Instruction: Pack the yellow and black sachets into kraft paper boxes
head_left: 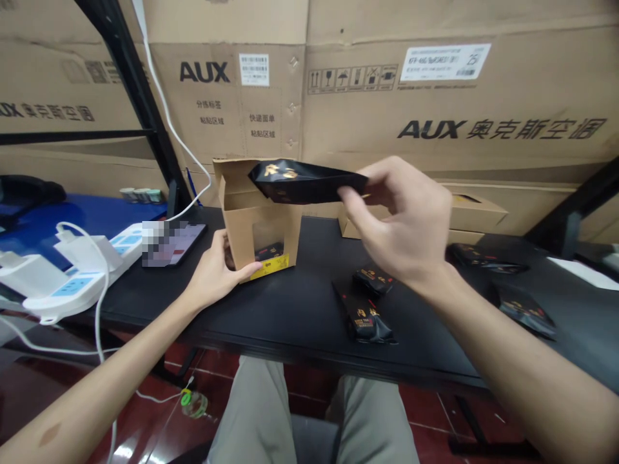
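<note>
My left hand (220,269) grips the lower left side of an open brown cardboard box (239,225), its thumb across the yellow label at the front. Through the box's clear window a black packet (269,250) shows inside. Above the box's open top, my right hand (394,216) pinches one end of another black packet (309,182) with gold characters, held nearly level. On the black table (300,316), two similar packets (365,316) lie close together below my right hand. Two more packets (525,309) rest near my right forearm.
Behind my right hand stands another brown box (471,209). A phone (181,243) and a white power strip (72,293) with chargers and cables are at the left. Large cartons (353,122) line the back. A white paper (583,272) lies at the right.
</note>
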Action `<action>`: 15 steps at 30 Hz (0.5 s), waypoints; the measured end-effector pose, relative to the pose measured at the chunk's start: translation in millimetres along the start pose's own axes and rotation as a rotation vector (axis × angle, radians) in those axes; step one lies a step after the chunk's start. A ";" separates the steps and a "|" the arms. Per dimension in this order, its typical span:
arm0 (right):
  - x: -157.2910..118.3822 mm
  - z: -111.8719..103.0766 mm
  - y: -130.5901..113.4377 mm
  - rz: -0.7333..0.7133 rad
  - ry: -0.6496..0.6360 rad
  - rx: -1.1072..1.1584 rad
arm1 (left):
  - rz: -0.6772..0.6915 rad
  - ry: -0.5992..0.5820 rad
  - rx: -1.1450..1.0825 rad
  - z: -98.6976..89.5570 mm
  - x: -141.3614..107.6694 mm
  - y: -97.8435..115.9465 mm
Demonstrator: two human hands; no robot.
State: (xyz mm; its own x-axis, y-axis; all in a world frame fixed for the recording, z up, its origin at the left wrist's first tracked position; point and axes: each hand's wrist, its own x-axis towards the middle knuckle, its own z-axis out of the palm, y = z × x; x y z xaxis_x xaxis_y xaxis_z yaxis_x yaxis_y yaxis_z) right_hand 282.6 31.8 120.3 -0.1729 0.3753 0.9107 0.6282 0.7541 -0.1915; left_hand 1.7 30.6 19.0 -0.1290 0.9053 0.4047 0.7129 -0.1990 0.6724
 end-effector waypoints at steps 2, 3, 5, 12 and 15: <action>18.1 7.1 -13.2 -0.098 -0.111 -0.091 | 0.006 -0.004 -0.003 0.3 -0.5 -1.0; 27.3 11.3 -18.7 -0.123 -0.183 -0.136 | 0.017 -0.007 -0.015 0.5 -0.7 -1.5; 45.8 20.1 -28.2 -0.136 -0.341 -0.235 | 0.039 -0.010 -0.037 0.7 -1.3 -2.0; 95.6 58.6 -43.8 -0.295 -0.618 -0.183 | 0.044 -0.006 -0.036 0.3 -2.3 1.8; 104.3 86.8 -42.1 -0.239 -0.717 -0.092 | 0.053 -0.011 -0.040 0.1 -2.1 1.5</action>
State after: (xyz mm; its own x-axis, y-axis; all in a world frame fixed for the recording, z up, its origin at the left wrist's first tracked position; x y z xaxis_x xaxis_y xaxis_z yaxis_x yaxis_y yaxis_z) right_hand 172.2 86.0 191.6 -0.7428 0.4893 0.4570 0.5669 0.8228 0.0406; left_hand 3.1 28.3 19.1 -0.0840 0.8974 0.4332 0.6901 -0.2612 0.6749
